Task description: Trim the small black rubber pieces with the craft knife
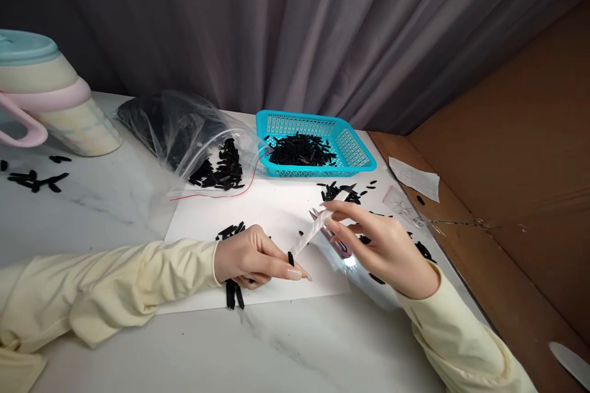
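Left hand [258, 259] pinches black piece [290, 258] above paper [276, 206]; right hand [375, 244] pinches white strip [313, 233], end near piece; piece seems mid-work; more pieces [302, 150] lie in bag [196, 115], basket [322, 171]; finished count cannot be told.

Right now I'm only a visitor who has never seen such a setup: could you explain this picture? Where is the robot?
There isn't one. The picture comes from a camera on a person's head, looking forward and down at their bare hands. The left hand pinches a small black piece between thumb and finger. The right hand holds a slim pale strip, its lower end close to that piece; I can't tell what the strip is.

They work over a white sheet on a pale table. Beyond it sit a blue basket and a clear bag, both holding more black bits. A lidded cup stands at the left, and a grey curtain hangs behind.
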A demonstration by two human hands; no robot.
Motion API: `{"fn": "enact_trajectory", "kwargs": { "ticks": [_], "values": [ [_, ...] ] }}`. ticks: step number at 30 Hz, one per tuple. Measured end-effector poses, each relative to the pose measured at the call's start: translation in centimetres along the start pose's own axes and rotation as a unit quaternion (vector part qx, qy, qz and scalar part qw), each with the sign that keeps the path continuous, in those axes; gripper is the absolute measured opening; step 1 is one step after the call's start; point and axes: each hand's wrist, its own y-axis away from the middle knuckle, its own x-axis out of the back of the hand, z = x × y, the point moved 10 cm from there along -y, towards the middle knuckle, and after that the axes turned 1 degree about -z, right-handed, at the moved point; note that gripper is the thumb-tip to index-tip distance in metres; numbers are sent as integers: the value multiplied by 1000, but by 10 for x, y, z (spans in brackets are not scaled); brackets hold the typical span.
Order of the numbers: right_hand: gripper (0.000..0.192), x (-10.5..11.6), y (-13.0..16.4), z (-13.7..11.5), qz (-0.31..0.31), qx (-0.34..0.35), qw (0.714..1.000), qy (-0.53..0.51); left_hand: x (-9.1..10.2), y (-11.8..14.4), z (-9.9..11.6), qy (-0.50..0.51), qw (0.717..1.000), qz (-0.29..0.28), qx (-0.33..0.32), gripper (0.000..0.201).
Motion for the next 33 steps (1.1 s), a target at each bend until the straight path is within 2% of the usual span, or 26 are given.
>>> {"fn": "enact_trajectory", "kwargs": {
  "ticks": [3,6,8,10,12,14,17,19,22,25,28,33],
  "values": [
    [17,19,3,2,75,28,994,77,-1,-2,-4,-1,1000,-17,-1,25],
    [5,28,8,0,167,41,972,158,-3,-3,-6,0,999,-37,1,25],
    [11,25,8,1,179,36,972,145,-3,-2,-5,6,999,-40,-1,24],
    [17,15,5,4,139,19,988,70,-3,-1,-1,12,999,-34,-5,30],
    [30,0,0,9,68,-18,997,-31,-3,1,1,18,999,-27,-1,27],
    [40,-17,-1,16,-8,-70,991,-116,-5,3,0,26,999,-31,16,19],
    [40,-38,0,25,-84,-133,971,-179,-7,4,-3,34,997,-53,34,26],
    [38,-45,1,28,-100,-144,967,-183,-10,3,-5,36,996,-76,34,28],
    [36,-47,0,29,-93,-118,977,-154,-11,3,-7,37,995,-90,38,29],
    [26,-47,-1,27,-92,-94,980,-151,-6,3,-5,43,996,-58,44,24],
    [17,-50,-2,31,-118,-111,968,-194,0,4,1,40,999,-28,17,20],
    [14,-48,-10,27,-193,-133,950,-207,8,1,5,34,999,-2,-14,40]
  ]
}}
